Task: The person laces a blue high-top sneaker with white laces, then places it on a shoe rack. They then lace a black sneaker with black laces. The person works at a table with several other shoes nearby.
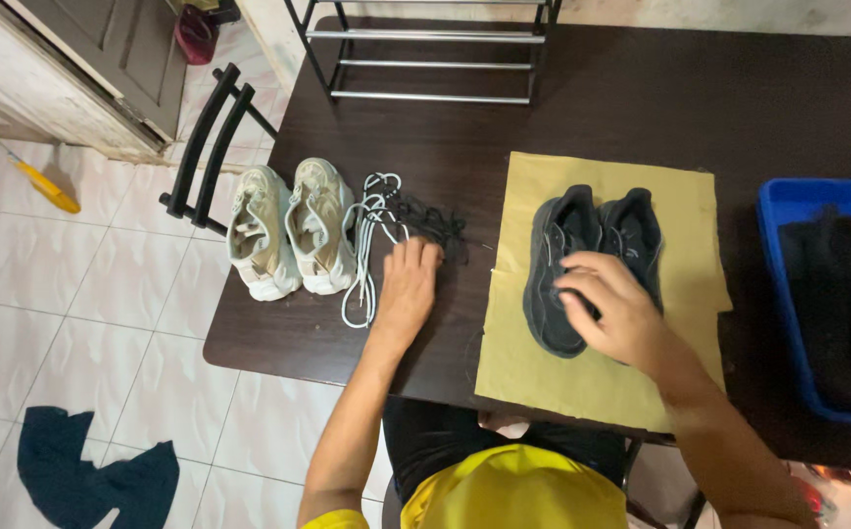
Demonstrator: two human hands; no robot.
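Fingers [574,284] covering black shoe [555,264], blue bin [776,220] cropped

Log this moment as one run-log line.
left hand: on black laces | right hand: on black shoes | beige shoes: untouched

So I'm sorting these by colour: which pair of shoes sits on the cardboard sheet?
The black pair, under the right hand, lies on the tan cardboard sheet. The beige pair stands on bare table.
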